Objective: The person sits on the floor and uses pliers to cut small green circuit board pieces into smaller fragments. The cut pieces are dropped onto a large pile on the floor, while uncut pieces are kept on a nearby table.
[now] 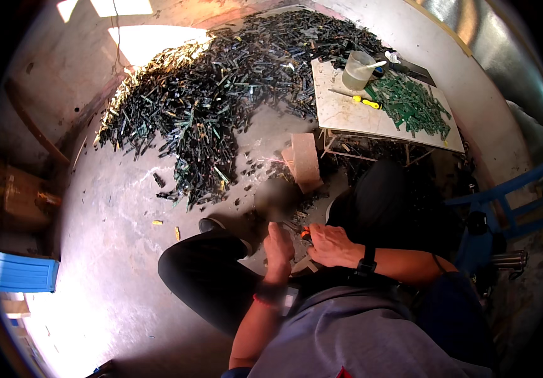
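Note:
My right hand (333,244) grips an orange-and-black tool handle (306,234). A thin metal part, partly blurred, reaches from the handle towards my left hand (278,248). That left hand is curled with its thumb uppermost; whatever lies within its fingers is hidden. Just beyond the thumb a dark round patch (277,198) is too blurred to name. Past it, a brown brick-like block (306,160) stands on the floor among dark scraps. Both hands are low between my bent knees.
A heap of dark electronic strips (224,90) covers the floor ahead. On a low white table (342,118) at right are green circuit boards (408,101), a plastic measuring jug (357,71) and a yellow-handled screwdriver (366,102). A blue metal frame (512,208) stands by my right side.

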Demonstrator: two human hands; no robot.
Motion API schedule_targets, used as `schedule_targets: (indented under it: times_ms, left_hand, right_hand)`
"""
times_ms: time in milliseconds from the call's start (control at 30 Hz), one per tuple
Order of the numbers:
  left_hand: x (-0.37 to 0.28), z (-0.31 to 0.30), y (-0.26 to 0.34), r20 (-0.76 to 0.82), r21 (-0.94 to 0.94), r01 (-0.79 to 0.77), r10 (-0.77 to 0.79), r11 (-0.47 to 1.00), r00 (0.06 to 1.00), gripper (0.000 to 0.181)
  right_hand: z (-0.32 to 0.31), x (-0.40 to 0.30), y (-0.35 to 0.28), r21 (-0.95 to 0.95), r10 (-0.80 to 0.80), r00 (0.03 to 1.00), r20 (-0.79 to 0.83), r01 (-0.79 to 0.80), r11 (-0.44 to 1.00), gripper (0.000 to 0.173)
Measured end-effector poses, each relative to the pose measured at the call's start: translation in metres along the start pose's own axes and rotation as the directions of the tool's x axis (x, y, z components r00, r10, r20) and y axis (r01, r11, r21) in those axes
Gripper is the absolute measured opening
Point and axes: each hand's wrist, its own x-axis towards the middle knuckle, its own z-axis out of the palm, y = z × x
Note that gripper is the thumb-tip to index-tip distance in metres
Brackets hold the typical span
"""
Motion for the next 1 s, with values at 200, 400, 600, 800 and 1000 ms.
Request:
schedule_targets:
  times_ms: [200, 400, 600, 800, 1000]
  left_hand:
    - [-0.003, 0.001, 0.003, 0.007, -0.002, 0.026, -0.026, 1.000, 1.000, 0.053]
    - [0.005, -0.002, -0.009, -0.018, 0.041, -0.023, 0.024, 0.999, 1.000, 0.054]
    - [0.016, 0.000, -0.029, -0.050, 0.325, -0.321, 0.355, 0.890, 0.933, 0.055]
    - [0.005, 0.008, -0.016, 0.031, 0.529, -0.480, 0.549, 0.700, 0.835, 0.055]
    - [0.005, 0.010, -0.020, 0.000, 0.499, -0.477, 0.550, 0.724, 0.835, 0.054]
  right_hand:
    - [0.003, -0.001, 0.000, 0.015, 0.015, 0.997, -0.073, -0.013, 1.000, 0.029]
    - [0.004, -0.001, -0.001, -0.001, 0.022, 0.995, -0.096, -0.022, 1.000, 0.030]
    - [0.002, 0.002, -0.004, 0.014, 0.057, 0.998, 0.021, -0.057, 0.998, 0.031]
    - [-0.005, 0.005, 0.001, -0.003, -0.009, 0.995, 0.098, 0.009, 1.000, 0.031]
    - [-0.008, 0.008, 0.001, 0.095, -0.037, 0.986, 0.165, 0.021, 0.995, 0.034]
